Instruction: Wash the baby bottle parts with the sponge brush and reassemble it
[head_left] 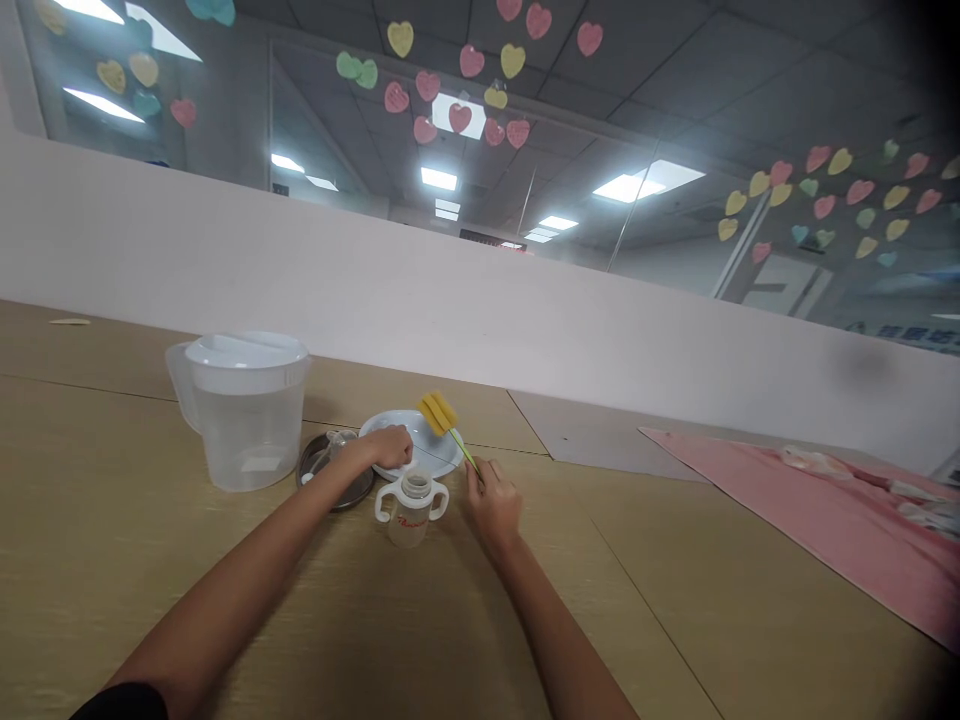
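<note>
My right hand [496,505] grips the green handle of a sponge bottle brush [438,412], its yellow head raised over the right side of a white bowl [367,425]. Over the bowl's left part, my left hand [393,447] is closed, and anything inside its fingers is hidden. Between my arms a clear baby bottle [409,522] with two white handles stands upright, its top uncovered. A dark round tray [361,490] lies partly under my left forearm, with a small clear piece [341,440] on it, probably a bottle part.
A translucent lidded pitcher [251,425] with liquid stands to the left. At the right lies a pink cloth or mat [795,500] with crumpled clear plastic [814,462] on it. A white wall [450,290] below glass panes borders the wooden table [337,620] at the back.
</note>
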